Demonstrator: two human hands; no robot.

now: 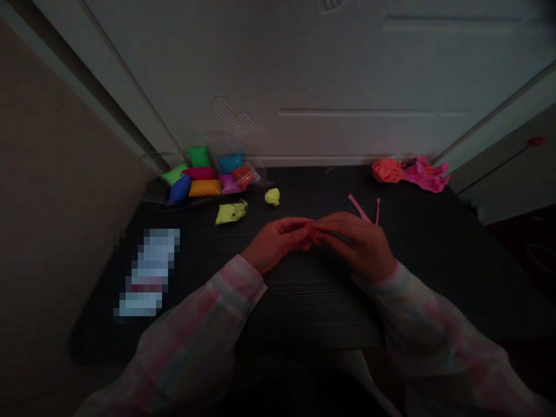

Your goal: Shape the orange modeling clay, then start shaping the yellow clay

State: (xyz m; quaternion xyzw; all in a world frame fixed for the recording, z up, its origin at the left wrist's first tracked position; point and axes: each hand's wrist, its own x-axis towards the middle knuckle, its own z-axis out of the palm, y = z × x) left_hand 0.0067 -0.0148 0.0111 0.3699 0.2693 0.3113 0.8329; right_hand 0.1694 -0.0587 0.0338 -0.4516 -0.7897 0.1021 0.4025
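My left hand (pixel 278 243) and my right hand (pixel 356 240) meet fingertip to fingertip above the middle of the dark table (pixel 304 295). Both have their fingers pinched together on a small reddish-orange piece (pixel 313 231) that looks like modelling clay; most of it is hidden by the fingers. Two thin pink sticks (pixel 367 209) lie just behind my right hand. A yellow clay lump (pixel 272 197) and an open yellow-green packet (pixel 231 212) lie behind my left hand. The scene is dim.
Several coloured clay packets (pixel 204 176) sit in a clear wrapper at the back left. An orange clay shape (pixel 387 170) and a pink one (pixel 426 175) lie at the back right. A pixelated pale object (pixel 147 272) rests at the left. White door behind.
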